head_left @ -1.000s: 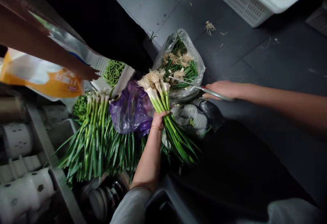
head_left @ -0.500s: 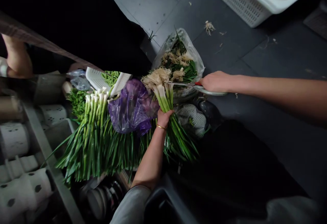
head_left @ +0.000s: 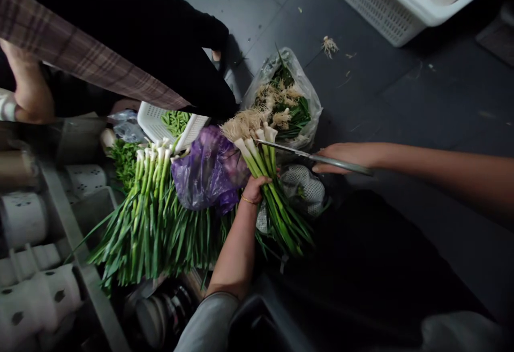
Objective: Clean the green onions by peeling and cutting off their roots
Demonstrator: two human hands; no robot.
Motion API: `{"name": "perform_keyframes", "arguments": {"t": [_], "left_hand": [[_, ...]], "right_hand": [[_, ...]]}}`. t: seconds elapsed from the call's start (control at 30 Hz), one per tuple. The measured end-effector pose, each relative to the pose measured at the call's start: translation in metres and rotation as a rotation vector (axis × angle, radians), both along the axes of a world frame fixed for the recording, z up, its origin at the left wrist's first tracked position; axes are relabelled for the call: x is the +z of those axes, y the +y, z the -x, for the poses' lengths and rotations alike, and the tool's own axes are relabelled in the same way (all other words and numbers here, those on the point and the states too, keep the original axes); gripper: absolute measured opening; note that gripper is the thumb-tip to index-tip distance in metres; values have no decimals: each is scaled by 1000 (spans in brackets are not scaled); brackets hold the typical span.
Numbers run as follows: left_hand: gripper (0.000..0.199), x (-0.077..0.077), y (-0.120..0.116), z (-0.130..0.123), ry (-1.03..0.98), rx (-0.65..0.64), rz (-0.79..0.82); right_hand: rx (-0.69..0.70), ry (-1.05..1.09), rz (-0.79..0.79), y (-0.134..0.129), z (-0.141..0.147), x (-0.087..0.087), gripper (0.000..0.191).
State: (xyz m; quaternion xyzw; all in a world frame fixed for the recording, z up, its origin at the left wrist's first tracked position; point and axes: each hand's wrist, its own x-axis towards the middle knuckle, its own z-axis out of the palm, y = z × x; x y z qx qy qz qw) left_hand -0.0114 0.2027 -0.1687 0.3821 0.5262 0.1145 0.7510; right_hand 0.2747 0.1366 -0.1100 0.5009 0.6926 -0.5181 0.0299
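My left hand (head_left: 255, 188) is closed around a bunch of green garlic (head_left: 263, 162). Its white stems and tangled roots point away from me, and the leaves hang toward my lap. In my right hand (head_left: 335, 154) is a pair of scissors (head_left: 297, 152), seen nearly edge-on, whose blade tips reach the white stems just below the roots. How far apart the blades are, I cannot tell. Just beyond the bunch, a clear plastic bag (head_left: 313, 113) holds cut roots and green leaves. To the left lies a row of green garlic (head_left: 146, 207) with its roots off.
A purple bag (head_left: 201, 175) lies between the row and my bunch, near a white basket (head_left: 146, 119) of green pods. White netting (head_left: 307, 186) is by my bunch. Another person's dark-clothed leg (head_left: 193, 57) stands close by. A white crate (head_left: 377, 9) sits on the floor.
My right hand and the scissors have moved toward me, and the blades have shifted lower on the stems. The bunch has tilted slightly left. The other person's clothing and leg have shifted.
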Motion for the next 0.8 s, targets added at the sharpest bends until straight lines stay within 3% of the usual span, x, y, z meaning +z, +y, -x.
{"name": "perform_keyframes", "arguments": {"t": [0.2, 0.4, 0.57, 0.67, 0.73, 0.8], "left_hand": [[31, -9, -3, -8, 99, -89, -120], [21, -14, -8, -20, 261, -129, -334], [25, -10, -11, -10, 127, -110, -169], [26, -13, -11, -2, 118, -65, -136], [25, -16, -12, 0, 186, -44, -194], [25, -20, -11, -1, 277, -15, -283]], "right_hand": [[20, -325, -6, 27, 8, 7, 55], [-24, -462, -28, 42, -9, 19, 49], [-68, -458, -84, 27, -21, -9, 32], [-254, -296, -54, 0, 0, -35, 32], [-465, -101, 68, -17, 19, -46, 40], [-579, 18, 198, -26, 31, -48, 47]]}}
